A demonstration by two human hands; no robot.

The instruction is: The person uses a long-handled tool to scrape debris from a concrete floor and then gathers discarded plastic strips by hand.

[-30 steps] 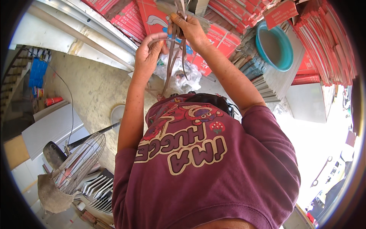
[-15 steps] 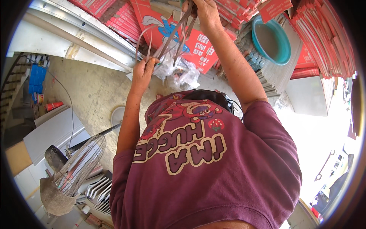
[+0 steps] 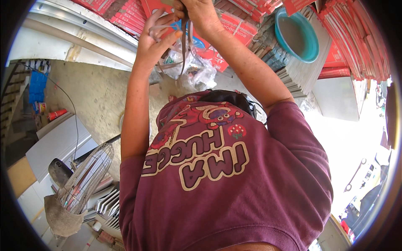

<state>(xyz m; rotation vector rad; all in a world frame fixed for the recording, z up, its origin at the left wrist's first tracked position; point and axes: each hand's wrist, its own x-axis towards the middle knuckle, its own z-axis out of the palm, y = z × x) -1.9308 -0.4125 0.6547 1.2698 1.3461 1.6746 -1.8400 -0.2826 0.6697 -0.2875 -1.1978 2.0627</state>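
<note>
My right hand (image 3: 201, 16), near the top edge, is closed around a bundle of flat brown straps (image 3: 184, 50). Their loose ends hang and curl below it. My left hand (image 3: 151, 44) is raised just left of the bundle, with its fingers and thumb spread apart. A pale loop of strap crosses near its fingers, and no grip on it shows. Beneath the straps lies crumpled clear plastic (image 3: 197, 75), beside a red printed carton (image 3: 240, 31) partly covered by my right hand and forearm.
A turquoise basin (image 3: 314, 46) sits on stacked grey sheets (image 3: 299, 75) at the right. Red cartons (image 3: 356, 37) are piled beyond it. A wire-caged fan (image 3: 88, 180) stands at the lower left. A long white ledge (image 3: 75, 46) runs along the upper left.
My left hand has risen toward my right hand, and its fingers have opened from a pinch on the straps. The straps now hang closer together, and my right hand has shifted left.
</note>
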